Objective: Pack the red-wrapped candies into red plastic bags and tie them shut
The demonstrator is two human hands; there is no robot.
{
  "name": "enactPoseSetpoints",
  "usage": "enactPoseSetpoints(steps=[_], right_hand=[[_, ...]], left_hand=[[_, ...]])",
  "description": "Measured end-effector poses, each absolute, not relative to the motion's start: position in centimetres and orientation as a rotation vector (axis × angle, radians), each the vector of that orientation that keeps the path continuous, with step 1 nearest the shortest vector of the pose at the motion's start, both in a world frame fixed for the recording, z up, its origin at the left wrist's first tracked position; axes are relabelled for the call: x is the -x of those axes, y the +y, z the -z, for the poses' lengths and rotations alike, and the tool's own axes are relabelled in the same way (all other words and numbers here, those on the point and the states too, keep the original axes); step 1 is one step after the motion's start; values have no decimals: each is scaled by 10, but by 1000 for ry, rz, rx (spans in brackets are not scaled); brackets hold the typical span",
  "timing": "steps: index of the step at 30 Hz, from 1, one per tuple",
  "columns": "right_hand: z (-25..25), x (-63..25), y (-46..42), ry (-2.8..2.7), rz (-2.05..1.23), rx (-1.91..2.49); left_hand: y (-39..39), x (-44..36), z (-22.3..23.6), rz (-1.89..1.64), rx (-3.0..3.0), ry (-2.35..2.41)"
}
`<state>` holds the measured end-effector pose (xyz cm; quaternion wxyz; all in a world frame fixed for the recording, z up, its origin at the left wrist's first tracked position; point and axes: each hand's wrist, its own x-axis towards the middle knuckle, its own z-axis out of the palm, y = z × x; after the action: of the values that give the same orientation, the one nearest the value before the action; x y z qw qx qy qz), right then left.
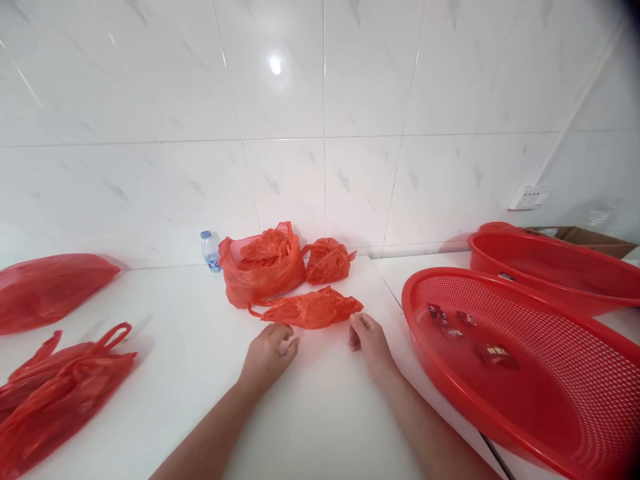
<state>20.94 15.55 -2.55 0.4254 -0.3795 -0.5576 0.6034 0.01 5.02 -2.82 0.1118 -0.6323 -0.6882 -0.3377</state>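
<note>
A small filled red plastic bag (311, 309) lies on the white table (190, 360) just beyond my fingertips. My left hand (269, 354) rests on the table below the bag's left end, fingers loosely curled, holding nothing. My right hand (369, 339) rests by the bag's right end, fingers bent, close to the bag but apart from it. Behind it stand a larger open red bag (263, 267) stuffed with red plastic and a smaller tied red bag (327, 261).
A red perforated plastic basket (565, 380) on the right holds a few small red wrapped items (495, 354). Behind it sits a second red basin (555, 263). Red bags lie at the left (50, 288) and front left (55, 393). A small water bottle (211, 251) stands against the tiled wall.
</note>
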Motion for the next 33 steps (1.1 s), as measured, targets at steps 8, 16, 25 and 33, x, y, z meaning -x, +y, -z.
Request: enactPoseSetpoints(steps=[8,16,25,33], right_hand=[[25,-190,135,-1528,-1506,688],[21,-199,144,-1568,-1634,738],[31,-221,175,-1049,-1880,825],[26,-221,177,-1026,-1837,680]], left_hand=[[72,-29,16,1331,2138,-1679],[82,-56,27,950,2311,-1858],[69,5,8,742,1470,-2598],[41,27,4,1583,1412,-2326]])
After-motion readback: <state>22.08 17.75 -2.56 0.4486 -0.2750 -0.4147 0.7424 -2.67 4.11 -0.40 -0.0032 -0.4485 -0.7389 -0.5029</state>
